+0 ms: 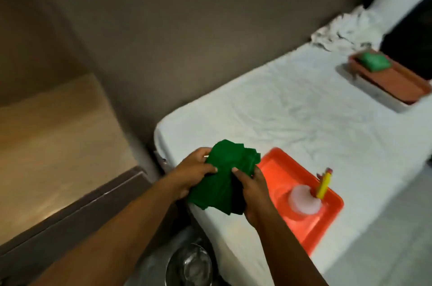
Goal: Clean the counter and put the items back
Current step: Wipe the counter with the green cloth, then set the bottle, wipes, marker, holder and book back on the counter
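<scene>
Holding: both hands grip a green cloth [224,176] over the near-left corner of the table [292,110].
Left hand [191,173]: fingers curled round the cloth's left side, thumb pressed on top.
Right hand [252,190]: fingers wrapped under the cloth's right side, thumb pinching from above.
Cloth: bunched and partly folded, lifted clear of the surface as far as can be told; motion blur softens its edges.
Table: covered by a wrinkled white sheet, running from near left to far right.
Orange tray [327,222]: just right of the hands, at the near edge, holding a white round thing [304,199] and an upright yellow stick [323,184].
Far tray [397,84]: brown, set in a white one, well apart at far right, with a green sponge [374,61] in its far end.
White rag [346,31]: crumpled by the wall, far right.
Bowl [189,264]: shiny, below the table edge, near; what it rests on is unclear.
Step, as judged: readying the cloth for wiping.
Doing it well: fold the cloth into a flat pad so one hand can press it evenly; start at the bare near-left corner and wipe away from the orange tray, so the stick is not knocked over.
Risk: loose cloth ends could snag the tray rim.
</scene>
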